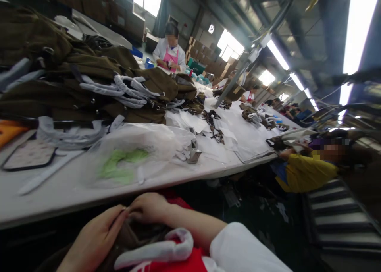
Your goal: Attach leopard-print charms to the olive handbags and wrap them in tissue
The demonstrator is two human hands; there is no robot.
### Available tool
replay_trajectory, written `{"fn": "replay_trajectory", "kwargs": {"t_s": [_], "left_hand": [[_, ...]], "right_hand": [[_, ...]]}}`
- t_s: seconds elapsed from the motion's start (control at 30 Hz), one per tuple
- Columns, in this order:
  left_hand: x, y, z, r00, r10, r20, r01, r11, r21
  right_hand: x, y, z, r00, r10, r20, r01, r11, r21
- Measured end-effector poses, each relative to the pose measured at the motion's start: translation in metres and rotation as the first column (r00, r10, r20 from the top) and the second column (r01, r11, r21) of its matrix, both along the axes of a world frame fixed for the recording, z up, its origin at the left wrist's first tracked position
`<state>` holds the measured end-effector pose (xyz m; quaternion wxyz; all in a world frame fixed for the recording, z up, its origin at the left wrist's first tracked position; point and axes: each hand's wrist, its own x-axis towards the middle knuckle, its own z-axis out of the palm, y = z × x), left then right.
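On my lap lies a dark brown bag with a handle covered in pale wrapping. My left hand is closed on the edge of its fabric. Right beside it, my right hand bends its fingers down and pinches the same edge. The fingertips of both hands meet there, and whatever small part lies between them is hidden. On the table just beyond, a clear plastic bag holds something green. A metal tape dispenser stands at its right end.
Brown bags with wrapped handles are heaped at the left of the white table. A phone-like flat object lies near the left edge. A person in yellow works at the right, another in a pink apron across the table.
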<state>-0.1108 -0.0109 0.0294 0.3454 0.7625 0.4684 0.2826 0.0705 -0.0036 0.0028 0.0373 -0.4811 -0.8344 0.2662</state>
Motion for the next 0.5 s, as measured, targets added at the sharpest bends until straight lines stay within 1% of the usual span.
{"fn": "replay_trajectory", "kwargs": {"t_s": [0.07, 0.1, 0.17, 0.2, 0.23, 0.27, 0.33, 0.37, 0.4, 0.43, 0.5], "left_hand": [[-0.008, -0.003, 0.005, 0.999, -0.046, -0.021, 0.044, 0.996, -0.083], [-0.009, -0.003, 0.008, 0.998, -0.057, -0.030, 0.053, 0.993, -0.109], [-0.009, -0.002, 0.011, 0.998, -0.047, -0.048, 0.040, 0.990, -0.132], [-0.009, -0.001, 0.012, 0.998, -0.041, -0.051, 0.033, 0.990, -0.140], [-0.009, -0.001, 0.012, 0.998, -0.034, -0.050, 0.027, 0.989, -0.145], [-0.010, -0.001, 0.013, 0.999, -0.027, -0.045, 0.020, 0.989, -0.149], [-0.013, -0.002, 0.013, 0.999, -0.015, -0.032, 0.010, 0.989, -0.150], [-0.014, -0.002, 0.013, 1.000, -0.010, -0.027, 0.006, 0.989, -0.150], [-0.016, -0.003, 0.013, 1.000, -0.005, -0.022, 0.001, 0.989, -0.151], [-0.016, -0.003, 0.013, 1.000, 0.000, -0.017, -0.002, 0.988, -0.153], [-0.017, -0.004, 0.014, 1.000, 0.010, -0.012, -0.012, 0.987, -0.157]], "right_hand": [[0.014, -0.009, 0.016, 0.981, -0.137, -0.139, 0.152, 0.983, 0.104], [0.023, -0.012, 0.024, 0.952, -0.221, -0.213, 0.254, 0.956, 0.144], [0.047, -0.014, 0.039, 0.883, -0.365, -0.293, 0.433, 0.876, 0.211], [0.061, -0.014, 0.044, 0.852, -0.431, -0.297, 0.504, 0.829, 0.242], [0.077, -0.013, 0.049, 0.825, -0.499, -0.264, 0.559, 0.785, 0.265], [0.093, -0.011, 0.052, 0.792, -0.579, -0.192, 0.610, 0.741, 0.280], [0.124, -0.008, 0.055, 0.676, -0.737, 0.025, 0.701, 0.652, 0.290], [0.139, -0.006, 0.054, 0.607, -0.785, 0.121, 0.733, 0.612, 0.295], [0.152, -0.004, 0.053, 0.558, -0.809, 0.183, 0.753, 0.587, 0.298], [0.163, -0.003, 0.051, 0.526, -0.820, 0.225, 0.765, 0.572, 0.296], [0.180, -0.001, 0.046, 0.512, -0.821, 0.252, 0.772, 0.569, 0.283]]}}
